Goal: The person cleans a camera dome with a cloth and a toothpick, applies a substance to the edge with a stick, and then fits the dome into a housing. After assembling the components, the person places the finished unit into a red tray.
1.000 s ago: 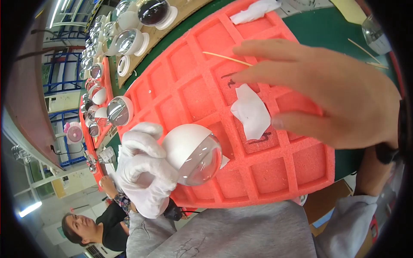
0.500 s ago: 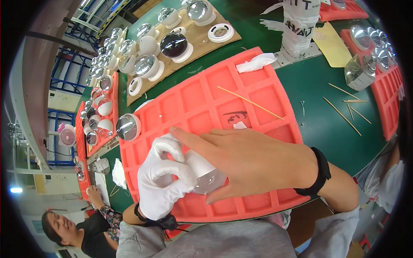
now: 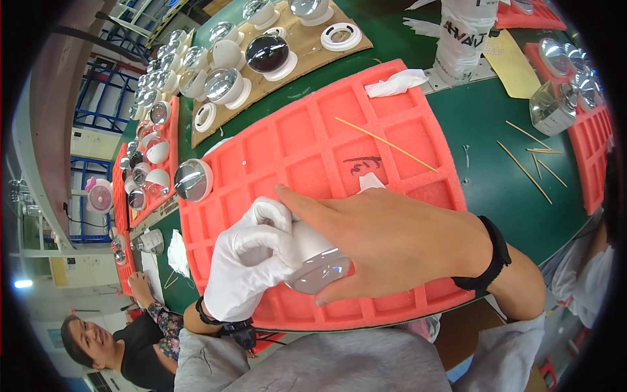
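Note:
Between my two hands is a ball with a white half and a clear dome half (image 3: 320, 272), its clear side toward me. My left hand (image 3: 251, 258), in a white glove, curls its fingers and thumb against the ball's left side. My bare right hand (image 3: 401, 245) wraps over it from the right, covering much of the white half. Both hands are above a pink foam tray (image 3: 287, 147) divided into square compartments. A similar dome ball (image 3: 193, 179) sits on the tray's left edge. A thin wooden stick (image 3: 385, 144) lies across the compartments.
Several dome balls stand on white bases on a cardboard sheet (image 3: 307, 59) at the back. A wrapped roll (image 3: 460, 49), a glass bottle (image 3: 552, 109) and loose sticks (image 3: 524, 172) are at the right. A co-worker (image 3: 98, 340) sits at lower left beside another pink tray (image 3: 171, 130).
The ball has turned slightly between my hands, so the rim of its clear dome shows more. Both hands keep their hold. The whole view has shifted a little.

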Demonstrator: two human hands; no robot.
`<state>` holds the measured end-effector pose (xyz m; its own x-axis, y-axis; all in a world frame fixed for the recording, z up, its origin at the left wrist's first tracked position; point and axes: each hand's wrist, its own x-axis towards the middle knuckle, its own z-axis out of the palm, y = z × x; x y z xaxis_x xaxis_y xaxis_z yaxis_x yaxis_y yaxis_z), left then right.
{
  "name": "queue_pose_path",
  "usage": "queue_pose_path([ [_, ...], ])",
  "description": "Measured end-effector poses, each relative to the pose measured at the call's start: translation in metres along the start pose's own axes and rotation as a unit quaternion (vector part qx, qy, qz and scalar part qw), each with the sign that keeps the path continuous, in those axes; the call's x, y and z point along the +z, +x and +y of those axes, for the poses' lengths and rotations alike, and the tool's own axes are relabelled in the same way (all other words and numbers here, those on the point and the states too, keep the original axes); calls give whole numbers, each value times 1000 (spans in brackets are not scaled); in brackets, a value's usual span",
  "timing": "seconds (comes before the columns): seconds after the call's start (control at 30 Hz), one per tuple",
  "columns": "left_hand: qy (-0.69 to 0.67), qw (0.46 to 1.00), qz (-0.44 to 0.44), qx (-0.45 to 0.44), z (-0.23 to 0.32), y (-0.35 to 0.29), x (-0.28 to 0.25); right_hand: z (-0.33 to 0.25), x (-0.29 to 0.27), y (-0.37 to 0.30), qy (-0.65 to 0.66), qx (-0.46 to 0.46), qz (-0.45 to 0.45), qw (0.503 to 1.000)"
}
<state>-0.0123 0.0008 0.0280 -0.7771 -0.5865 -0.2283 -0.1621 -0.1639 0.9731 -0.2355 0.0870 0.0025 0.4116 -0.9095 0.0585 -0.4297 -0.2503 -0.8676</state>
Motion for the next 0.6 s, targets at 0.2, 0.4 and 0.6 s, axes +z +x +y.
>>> queue_pose_path([
  [0.2,-24,1000,-13,-6,-1,2,0,0,3,-1,15,8,8,1000],
  [0.4,-21,999,-8,-25,-4,3,-2,-3,-1,-1,34,29,-17,999],
  [0.6,-58,994,-19,-95,0,3,-7,1,2,0,38,30,-20,999],
])
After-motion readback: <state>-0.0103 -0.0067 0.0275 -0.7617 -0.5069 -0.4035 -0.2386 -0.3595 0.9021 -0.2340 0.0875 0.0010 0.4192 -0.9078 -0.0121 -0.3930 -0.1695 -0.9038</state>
